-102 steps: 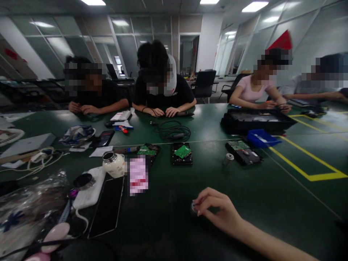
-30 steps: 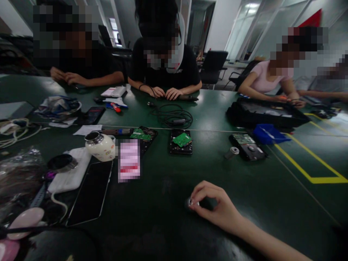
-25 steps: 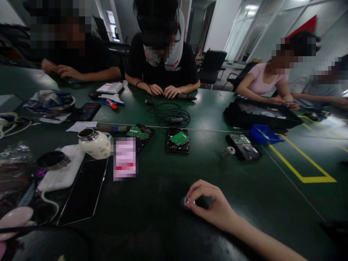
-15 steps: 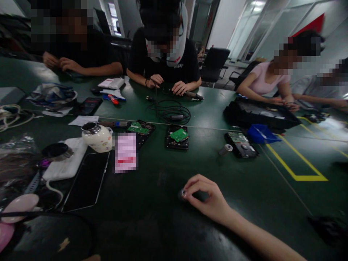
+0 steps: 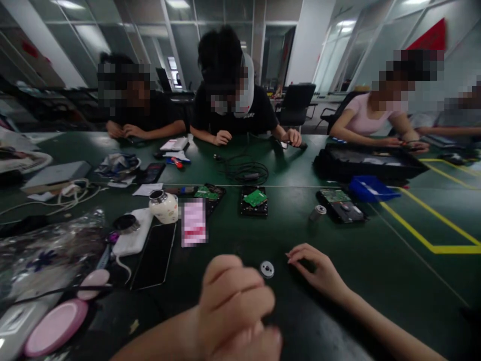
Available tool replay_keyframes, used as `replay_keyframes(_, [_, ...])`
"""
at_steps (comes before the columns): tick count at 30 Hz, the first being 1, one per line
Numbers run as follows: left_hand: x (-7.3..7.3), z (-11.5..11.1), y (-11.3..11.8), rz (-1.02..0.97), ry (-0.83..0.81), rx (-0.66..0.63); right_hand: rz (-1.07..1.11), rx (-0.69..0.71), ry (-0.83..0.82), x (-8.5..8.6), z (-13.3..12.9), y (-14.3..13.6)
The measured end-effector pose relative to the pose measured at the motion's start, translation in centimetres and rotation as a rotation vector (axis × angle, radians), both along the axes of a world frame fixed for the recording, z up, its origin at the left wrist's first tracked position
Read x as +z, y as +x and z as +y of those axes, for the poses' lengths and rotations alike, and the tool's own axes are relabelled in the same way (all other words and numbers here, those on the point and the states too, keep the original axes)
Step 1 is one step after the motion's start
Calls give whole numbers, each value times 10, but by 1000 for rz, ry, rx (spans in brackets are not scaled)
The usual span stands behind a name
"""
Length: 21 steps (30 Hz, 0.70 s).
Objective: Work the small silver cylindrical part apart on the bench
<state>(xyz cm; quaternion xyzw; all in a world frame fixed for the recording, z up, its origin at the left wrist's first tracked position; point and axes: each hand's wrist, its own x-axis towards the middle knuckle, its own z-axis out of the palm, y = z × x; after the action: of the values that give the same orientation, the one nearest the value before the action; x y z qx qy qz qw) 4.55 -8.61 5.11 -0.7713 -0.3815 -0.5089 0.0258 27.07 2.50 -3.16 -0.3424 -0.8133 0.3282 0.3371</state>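
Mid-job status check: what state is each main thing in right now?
Left hand: curled tight, contents hidden
Right hand: open, fingers bent
Metal part: on the table, apart from the right hand
Phone: face up, screen dark
Mug: upright, uncovered
Cable: loosely coiled
Green board: askew on the middle drive

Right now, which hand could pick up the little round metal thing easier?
Probably the right hand. Its fingers point toward the round metal thing, close beside it without touching. The left hand looks less ready: it is curled into a fist, and I can't see whether it holds anything.
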Motion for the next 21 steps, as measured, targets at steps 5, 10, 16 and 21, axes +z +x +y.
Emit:
replay_keyframes(5, [-39, 37, -11, 22, -127, -134, -51, 18, -10, -19, 1, 5])
replay_keyframes(10, [-80, 31, -17, -29, -628, -63, -3, -6, -33, -19, 2, 4])
replay_keyframes(16, [-82, 36, -18, -35, -748, -119, 204, 12, 2, 17, -13, -24])
replay_keyframes(21, [-81, 37, -17, -78, -734, -133, 197, 187, 40, 27, -21, -51])
